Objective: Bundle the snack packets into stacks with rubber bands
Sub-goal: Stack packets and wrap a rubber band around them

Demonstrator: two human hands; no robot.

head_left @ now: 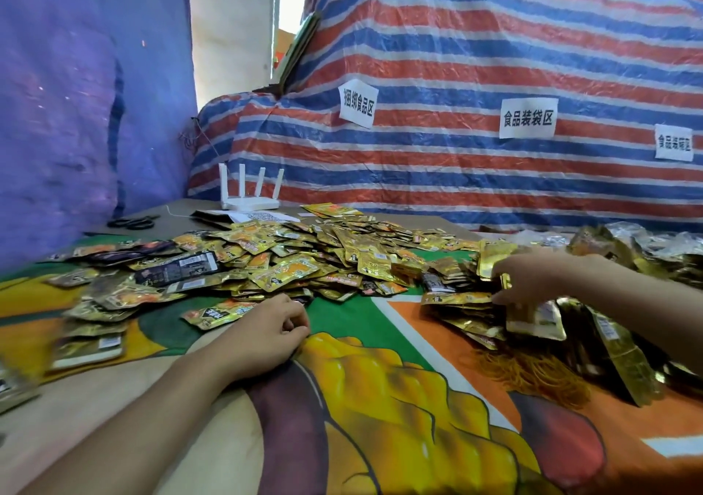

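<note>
Right fingers point(509, 297) look pinched on one gold packet point(506, 280) at the edge of a sloppy stack point(460, 300). The right hand point(532, 277) is deep in that side pile. The left hand point(266, 331) just rests on the tablecloth point(380, 399), fingers loosely curled, holding nothing, beside the big heap of snack packets point(304, 255). The rubber bands point(532, 376) sit just beside the stack. My worry: slick foil and nothing steadying it, so the stack could slide apart or bury the bands.
</note>
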